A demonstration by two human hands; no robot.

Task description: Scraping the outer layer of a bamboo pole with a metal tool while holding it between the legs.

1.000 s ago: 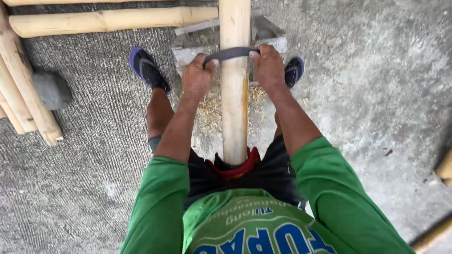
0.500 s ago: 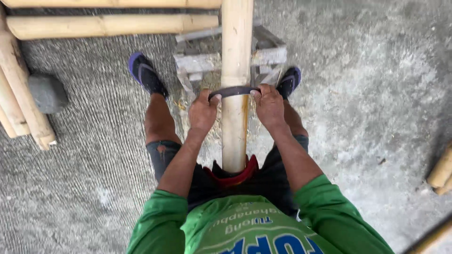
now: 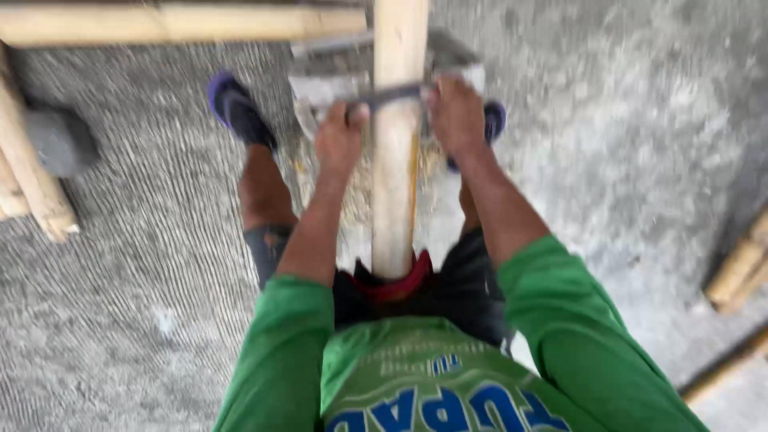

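Blade lies crosswise on the upright bamboo pole at centre — left hand and right hand each fisted tight round one end. Wooden stand behind, more bamboo far left, concrete floor.

The floor was rough grey concrete with a combed, ridged texture on the left side and a smoother, mottled surface on the right. A horizontal bamboo pole ran along the top edge. Further bamboo poles leaned at the left edge, beside a dark grey stone. More bamboo pieces lay at the right edge. Lighting was even, diffuse daylight. The frame was motion-blurred.
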